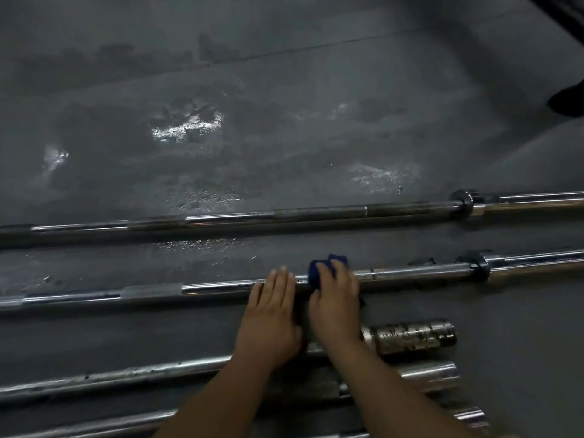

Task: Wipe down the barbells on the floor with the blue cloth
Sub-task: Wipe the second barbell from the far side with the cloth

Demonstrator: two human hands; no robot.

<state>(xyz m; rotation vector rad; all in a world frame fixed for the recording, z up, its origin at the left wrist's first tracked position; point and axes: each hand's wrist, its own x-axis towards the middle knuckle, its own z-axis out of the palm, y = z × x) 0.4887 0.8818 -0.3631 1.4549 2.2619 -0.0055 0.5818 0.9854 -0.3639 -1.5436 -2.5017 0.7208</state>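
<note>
Several steel barbells lie side by side on the dark floor. My right hand [334,303] grips the blue cloth [316,273] wrapped over the shaft of the second barbell [410,274] from the far side. Just left of it, my left hand [271,314] rests flat on the same shaft with its fingers straight. The far barbell [316,214] runs across the floor beyond. Nearer to me lie a barbell with a spotted, rusty sleeve [414,338] and others [110,376] partly hidden under my forearms.
The grey floor [284,121] beyond the bars has wet, shiny patches. A dark object [568,101] sits at the right edge and a dark frame [562,14] crosses the top right corner.
</note>
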